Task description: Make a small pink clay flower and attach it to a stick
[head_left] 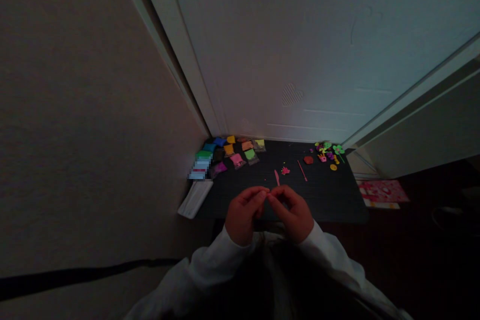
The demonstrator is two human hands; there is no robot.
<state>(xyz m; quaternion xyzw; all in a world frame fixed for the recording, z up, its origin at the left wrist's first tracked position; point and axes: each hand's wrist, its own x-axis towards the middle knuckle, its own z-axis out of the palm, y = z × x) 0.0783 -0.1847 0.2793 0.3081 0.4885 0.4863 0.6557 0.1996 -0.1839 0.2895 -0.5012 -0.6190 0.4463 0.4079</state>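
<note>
My left hand and my right hand meet fingertip to fingertip over the front of the dark table. Both are closed in a pinch; whatever lies between the tips is too small to make out. Just beyond them is a pink plastic clay knife. To its right sit a little cluster of pink clay bits and a thin pink stick tool. A red clay lump lies farther right. A tiny red speck rests on the table near my left fingertips.
Bags of coloured clay, among them a pink bag, fill the back left. White packets lie at the left edge. Small clay figures, including a green flower, stand at the back right. A white door panel rises behind; a wall is at left.
</note>
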